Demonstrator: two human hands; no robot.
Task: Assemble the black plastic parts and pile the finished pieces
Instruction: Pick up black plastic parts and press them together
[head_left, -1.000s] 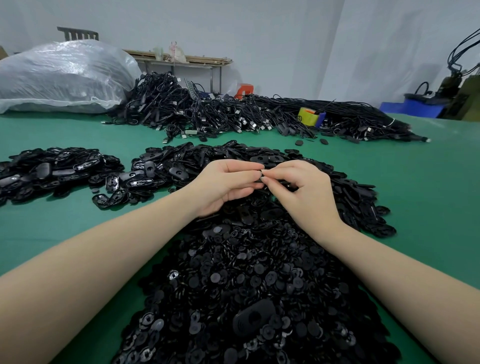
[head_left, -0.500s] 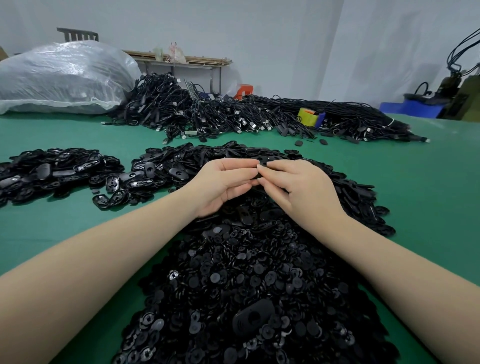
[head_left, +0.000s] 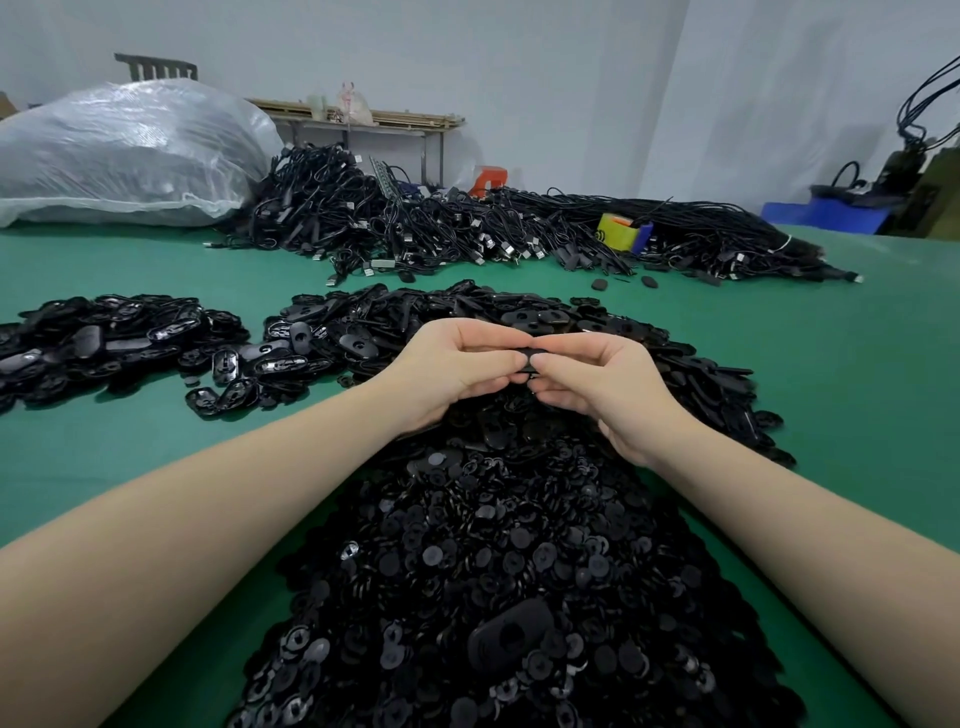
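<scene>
Both hands, left (head_left: 457, 364) and right (head_left: 608, 384), pinch one small black part (head_left: 531, 358); fingers hide its shape.

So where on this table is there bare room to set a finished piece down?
Bare green table right of the middle heap; more at the near left, below the left heap. Crowded: under both hands and along the cables.
</scene>
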